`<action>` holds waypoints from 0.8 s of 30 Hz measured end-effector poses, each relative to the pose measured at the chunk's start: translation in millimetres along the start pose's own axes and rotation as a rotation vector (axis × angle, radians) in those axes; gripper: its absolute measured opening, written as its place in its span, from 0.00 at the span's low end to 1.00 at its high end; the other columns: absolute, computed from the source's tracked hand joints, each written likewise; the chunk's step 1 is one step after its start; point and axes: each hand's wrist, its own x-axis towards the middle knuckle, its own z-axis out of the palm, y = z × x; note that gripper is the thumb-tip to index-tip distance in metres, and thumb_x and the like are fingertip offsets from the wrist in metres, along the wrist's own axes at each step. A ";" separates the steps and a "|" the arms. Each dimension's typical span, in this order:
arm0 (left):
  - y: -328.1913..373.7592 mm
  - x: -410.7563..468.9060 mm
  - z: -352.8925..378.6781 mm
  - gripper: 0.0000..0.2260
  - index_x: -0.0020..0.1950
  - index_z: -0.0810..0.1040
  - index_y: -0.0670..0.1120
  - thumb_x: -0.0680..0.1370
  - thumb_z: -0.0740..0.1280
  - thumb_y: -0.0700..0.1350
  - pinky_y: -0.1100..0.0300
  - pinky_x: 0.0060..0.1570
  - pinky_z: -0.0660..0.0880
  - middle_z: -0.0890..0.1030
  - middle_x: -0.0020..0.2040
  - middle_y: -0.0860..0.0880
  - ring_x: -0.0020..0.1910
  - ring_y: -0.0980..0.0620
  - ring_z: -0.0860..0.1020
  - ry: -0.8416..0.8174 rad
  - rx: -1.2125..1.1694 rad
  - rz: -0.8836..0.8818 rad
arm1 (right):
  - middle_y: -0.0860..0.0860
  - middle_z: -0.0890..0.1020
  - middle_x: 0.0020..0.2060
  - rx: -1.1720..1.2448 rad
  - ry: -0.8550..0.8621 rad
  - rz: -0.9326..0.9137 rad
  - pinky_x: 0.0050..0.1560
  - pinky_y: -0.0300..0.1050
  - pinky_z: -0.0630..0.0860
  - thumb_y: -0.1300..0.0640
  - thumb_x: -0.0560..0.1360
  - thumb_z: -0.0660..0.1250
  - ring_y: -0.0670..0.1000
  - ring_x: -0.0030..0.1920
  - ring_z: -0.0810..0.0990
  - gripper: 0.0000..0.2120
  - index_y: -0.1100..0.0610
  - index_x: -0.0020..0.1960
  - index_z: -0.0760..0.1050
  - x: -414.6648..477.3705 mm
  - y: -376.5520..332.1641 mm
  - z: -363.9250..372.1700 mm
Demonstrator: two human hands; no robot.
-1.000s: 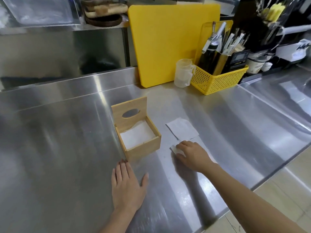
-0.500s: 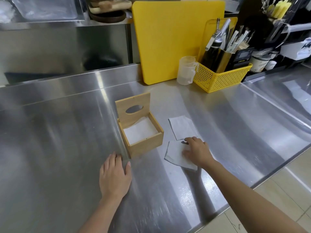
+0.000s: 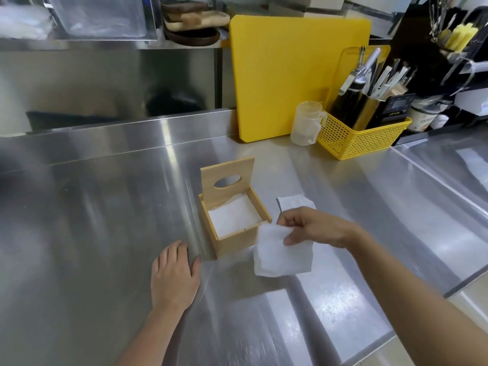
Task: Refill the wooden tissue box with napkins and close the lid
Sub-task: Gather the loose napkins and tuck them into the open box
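Note:
The wooden tissue box (image 3: 237,240) stands on the steel counter with its lid (image 3: 227,180) tipped up at the back, an oval slot in it. White napkins (image 3: 233,216) lie inside. My right hand (image 3: 314,228) pinches a white napkin (image 3: 282,256) by its top edge, lifted just right of the box's front corner. Another napkin (image 3: 293,202) lies flat on the counter behind that hand. My left hand (image 3: 174,277) rests flat on the counter, fingers apart, in front and left of the box.
A yellow cutting board (image 3: 287,75) leans at the back. Beside it stand a clear measuring cup (image 3: 306,124) and a yellow basket (image 3: 361,138) of utensils. The counter's front edge (image 3: 396,334) runs diagonally at lower right, with floor beyond.
My right hand has picked the napkin up off the counter and raised it beside the box. My left hand stays flat on the counter.

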 end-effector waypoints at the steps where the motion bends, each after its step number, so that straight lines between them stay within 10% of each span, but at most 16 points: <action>1: -0.6 -0.3 0.8 0.22 0.52 0.78 0.39 0.73 0.53 0.53 0.47 0.51 0.75 0.82 0.52 0.41 0.52 0.40 0.79 0.005 0.004 0.006 | 0.51 0.76 0.37 0.034 -0.017 -0.031 0.36 0.35 0.69 0.64 0.68 0.69 0.47 0.38 0.74 0.05 0.56 0.41 0.74 1.9 -12.3 -4.5; 24: -4.9 6.6 1.0 0.18 0.50 0.78 0.44 0.72 0.56 0.53 0.53 0.52 0.64 0.82 0.53 0.45 0.51 0.45 0.79 -0.050 0.039 -0.005 | 0.56 0.76 0.63 -0.975 0.094 -0.171 0.59 0.50 0.72 0.63 0.76 0.58 0.59 0.61 0.75 0.19 0.56 0.66 0.68 132.5 -33.2 38.2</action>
